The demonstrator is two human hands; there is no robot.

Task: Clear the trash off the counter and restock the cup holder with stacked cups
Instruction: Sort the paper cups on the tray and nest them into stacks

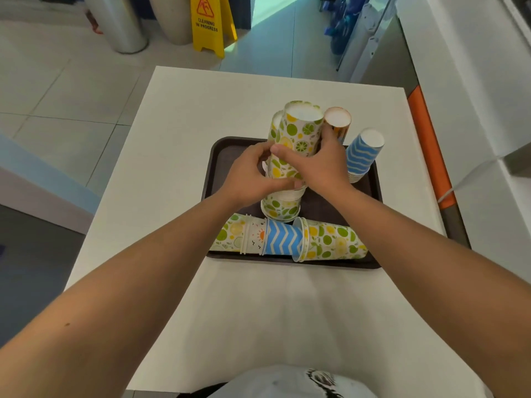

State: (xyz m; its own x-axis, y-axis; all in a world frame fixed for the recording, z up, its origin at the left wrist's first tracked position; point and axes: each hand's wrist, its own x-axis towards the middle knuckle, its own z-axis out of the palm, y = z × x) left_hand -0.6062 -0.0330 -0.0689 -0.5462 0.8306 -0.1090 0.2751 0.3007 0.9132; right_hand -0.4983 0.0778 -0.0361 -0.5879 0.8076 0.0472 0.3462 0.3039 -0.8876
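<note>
A tall upside-down stack of citrus-print paper cups (298, 133) stands on a dark brown tray (218, 156). My left hand (253, 173) grips the stack's lower left side, and my right hand (319, 165) wraps its right side. Behind it stand an orange cup stack (339, 122) and a blue zigzag stack (363, 153), both upside down. A row of nested cups (284, 239) lies on its side along the tray's near edge: citrus print, a sun face, blue zigzag.
The tray sits on a white counter (178, 156). An orange-edged counter (425, 139) runs along the right. On the tiled floor beyond stand a yellow wet-floor sign (209, 24) and two metal bins (123, 21).
</note>
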